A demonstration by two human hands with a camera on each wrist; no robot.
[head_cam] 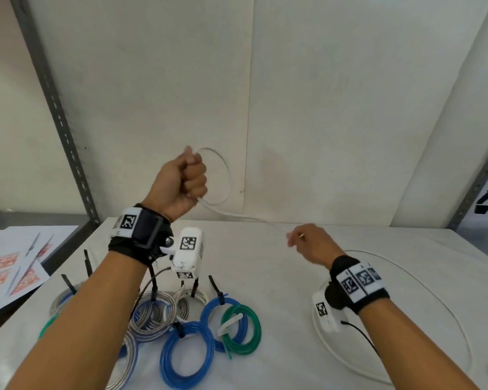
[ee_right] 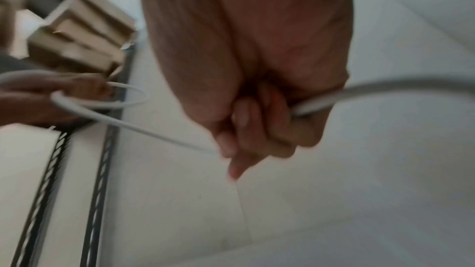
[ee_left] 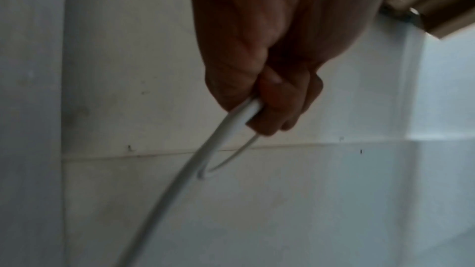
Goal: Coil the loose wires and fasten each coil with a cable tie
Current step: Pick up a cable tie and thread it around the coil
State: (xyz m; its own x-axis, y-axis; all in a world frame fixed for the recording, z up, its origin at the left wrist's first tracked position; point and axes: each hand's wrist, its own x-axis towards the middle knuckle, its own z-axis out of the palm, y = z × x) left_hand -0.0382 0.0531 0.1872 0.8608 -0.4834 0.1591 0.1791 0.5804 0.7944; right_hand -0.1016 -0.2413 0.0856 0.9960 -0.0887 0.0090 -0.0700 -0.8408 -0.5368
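My left hand [head_cam: 188, 178] is raised in a fist above the table and grips a white wire [head_cam: 228, 175], which forms one loop beside the fist. In the left wrist view the same white wire [ee_left: 232, 127] leaves my curled fingers [ee_left: 280, 107] and hangs down. From the fist the wire runs right to my right hand [head_cam: 307, 243], which holds it between curled fingers [ee_right: 257, 129]. In the right wrist view the white wire [ee_right: 385, 88] passes through the hand. Its slack lies in a wide arc [head_cam: 445, 311] on the white table [head_cam: 279, 291].
Several tied coils lie at the front left: blue [head_cam: 188, 353], green [head_cam: 247, 327] and grey-white [head_cam: 152, 316], with black cable ties [head_cam: 216, 288] sticking up. Printed sheets [head_cam: 12, 266] lie at the left. Grey shelf posts [head_cam: 54, 108] flank a white back wall.
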